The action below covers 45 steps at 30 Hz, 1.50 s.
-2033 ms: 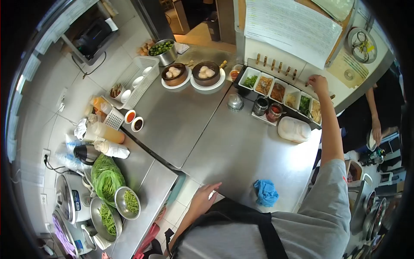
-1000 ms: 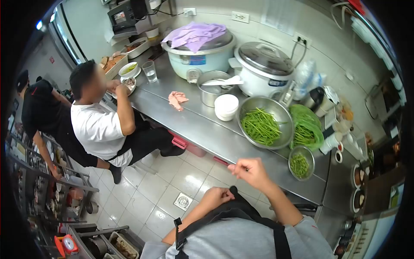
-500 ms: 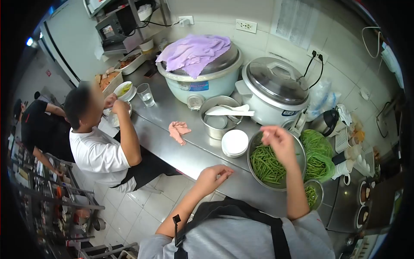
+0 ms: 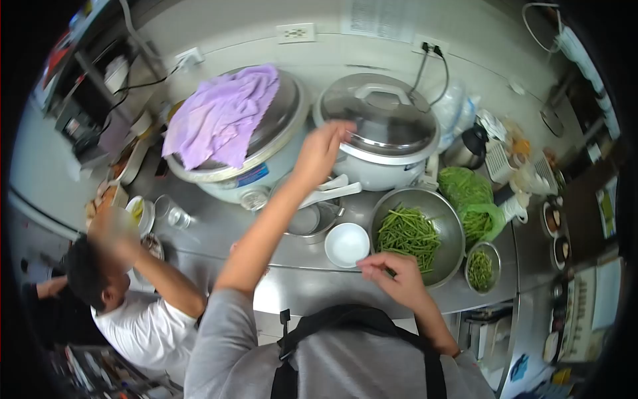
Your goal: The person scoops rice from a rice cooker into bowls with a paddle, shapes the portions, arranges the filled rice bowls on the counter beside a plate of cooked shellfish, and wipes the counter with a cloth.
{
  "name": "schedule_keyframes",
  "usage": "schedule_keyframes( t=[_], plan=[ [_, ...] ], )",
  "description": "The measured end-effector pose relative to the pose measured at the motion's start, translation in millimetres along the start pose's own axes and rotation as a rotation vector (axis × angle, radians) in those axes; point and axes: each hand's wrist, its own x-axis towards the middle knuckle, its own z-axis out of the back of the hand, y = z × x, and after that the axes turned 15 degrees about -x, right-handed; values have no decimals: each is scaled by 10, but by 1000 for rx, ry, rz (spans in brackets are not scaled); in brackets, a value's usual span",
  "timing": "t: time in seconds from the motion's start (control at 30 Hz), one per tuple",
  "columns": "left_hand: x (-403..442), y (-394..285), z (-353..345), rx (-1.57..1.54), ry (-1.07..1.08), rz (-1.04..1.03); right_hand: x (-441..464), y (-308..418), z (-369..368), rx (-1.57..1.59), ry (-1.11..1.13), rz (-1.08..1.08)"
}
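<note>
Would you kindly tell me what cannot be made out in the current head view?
All in the head view:
- Contents of the white rice cooker: hidden by its lid.
- Part of the metal pot: behind the left forearm.
- Writing on the wall sheet: too blurred; the top edge cuts the sheet off.

Includes one grey shirt (image 4: 372,366), plain cloth with soft creases; short left sleeve (image 4: 224,332) and short right sleeve (image 4: 470,376) in matching grey. Adds one black cloth band (image 4: 362,314), wide, arched across the chest, edges lightly rumpled. Joins to one flat black left strap (image 4: 283,380) and one flat black right strap (image 4: 435,380). Carries one small black tab (image 4: 285,319), squared tip, narrow stem. Shows forearms bare below the sleeves.
</note>
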Motion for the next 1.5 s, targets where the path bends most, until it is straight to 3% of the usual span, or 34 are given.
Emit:
schedule_keyframes(
  t=[0.03,0.1,0.2,0.3,0.4,0.5,0.7,0.8,0.87,0.93,1.03,1.17,1.27,1.43,1.47,1.5],
  plan=[
    [301,155,-58,33,4,-174,-99,-3,-41,1,-8,-33],
    [836,323,-185,355,85,-251,-276,12,-102,-4,-85,-145],
    [1410,841,-572,578,105,-359,-510,51,-238,58,-229,-309],
    [1714,1026,-779,650,235,-225,-656,52,-340,128,-359,-444],
    [2012,1328,-748,492,354,-190,-755,-47,-412,210,-432,-503],
    [2122,1511,-654,358,294,-194,-776,-120,-318,181,-368,-481],
    [2289,326,302,-120,-7,61,-611,-184,-126,148,-217,-429],
    [2553,332,1311,-115,-209,-13,-477,-205,-100,127,-123,-410],
    [2325,95,1971,-243,-202,34,-418,-261,-85,144,-55,-374],
    [2027,-295,2344,169,-227,-210,-363,-367,-122,111,7,-333],
    [1525,-503,2611,426,-340,-70,-265,-482,-179,106,105,-275],
    [1051,151,2994,789,-374,-110,-113,-469,-262,13,239,-153],
    [842,711,3095,1173,-350,274,-59,-506,-416,-34,292,32],
    [877,585,2936,1380,-384,346,-131,-414,-387,2,343,180],
    [884,519,2828,1445,-384,315,-187,-449,-376,-4,312,158],
    [853,464,2694,1414,-372,121,-238,-486,-368,-11,274,139]
  ],
)
